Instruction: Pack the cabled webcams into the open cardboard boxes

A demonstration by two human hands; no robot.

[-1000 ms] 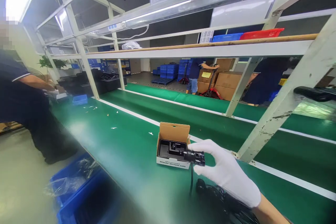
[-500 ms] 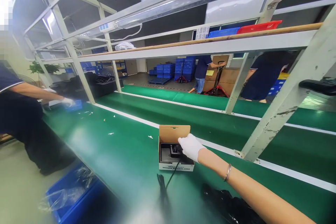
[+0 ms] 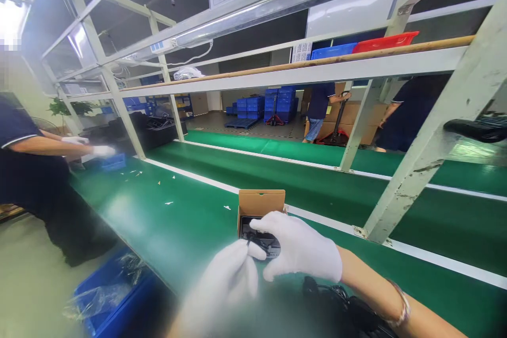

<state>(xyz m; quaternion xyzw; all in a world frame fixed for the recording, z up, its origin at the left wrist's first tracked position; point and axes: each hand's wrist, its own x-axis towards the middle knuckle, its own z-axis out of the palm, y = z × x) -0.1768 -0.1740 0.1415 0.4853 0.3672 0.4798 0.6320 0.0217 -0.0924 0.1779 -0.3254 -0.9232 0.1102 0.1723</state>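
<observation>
Looking at where everything sits, the angle between the two hands and the open box (image 3: 261, 202) is what matters here. The box sits on the green tabletop (image 3: 190, 232), straight ahead and on the far side of both gloves, lid flap up at the back. Its long axis seems to run side to side, pretty much across the wearer's line of sight, so I'd say the open top is easiest to get at from the near edge.

Right hand (image 3: 303, 248) is the nearer one imo: it comes in from the right and covers the front right part of the box, index tip over the black insert (image 3: 245, 226). Its thumb is well apart from the fingers, kind of a C shape, and I can't tell if it's gripping anything. Left hand (image 3: 225, 280) comes in low from the left, pretty blurry, and its tips are just in front of the box. Those look pinched together with a bit of black cord (image 3: 273, 246) right there, so I read that as a grip on the cord. The cord looks bunched between the gloves, over the box front; where it ends is hidden. The pile of black cables (image 3: 348, 303) is off to the right, under the right forearm.
</observation>
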